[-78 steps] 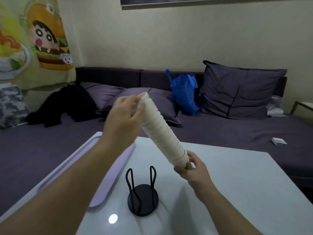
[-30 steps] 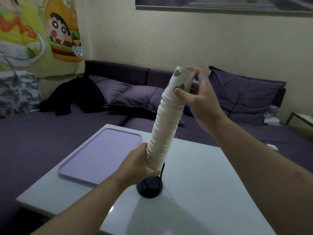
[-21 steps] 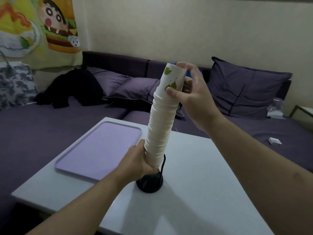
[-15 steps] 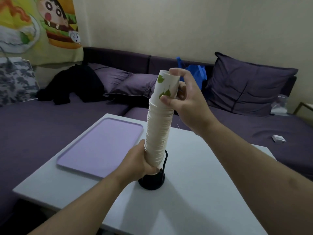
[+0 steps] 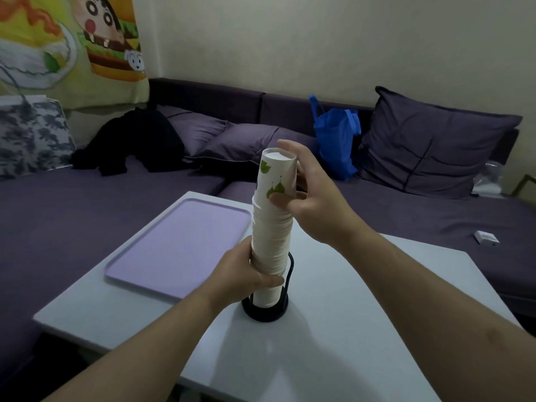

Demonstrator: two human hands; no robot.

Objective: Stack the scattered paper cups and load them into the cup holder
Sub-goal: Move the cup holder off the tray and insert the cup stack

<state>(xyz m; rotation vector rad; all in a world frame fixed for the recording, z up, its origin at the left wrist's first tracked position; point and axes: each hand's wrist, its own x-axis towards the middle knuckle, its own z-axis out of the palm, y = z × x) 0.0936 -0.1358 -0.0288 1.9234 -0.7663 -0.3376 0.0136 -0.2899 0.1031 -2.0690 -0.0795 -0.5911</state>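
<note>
A tall stack of white paper cups (image 5: 271, 227) stands upright and upside down, its topmost cup printed with green leaves. The stack's lower end sits inside the black wire cup holder (image 5: 265, 310) on the white table (image 5: 362, 329). My left hand (image 5: 246, 274) grips the stack low down, just above the holder's base. My right hand (image 5: 310, 198) holds the top cup, thumb in front and fingers behind it. One black wire loop of the holder shows at the stack's right side; the other is hidden by my left hand.
A lilac tray (image 5: 179, 248) lies on the table's left part. Behind the table runs a purple sofa (image 5: 420, 210) with cushions, a blue bag (image 5: 336, 140), black clothing (image 5: 136, 143) and a small white box (image 5: 486, 237).
The stack was turned from slanting to upright and lowered into the holder. Over the last second it has sunk further down and stands straighter, both hands still holding it.
</note>
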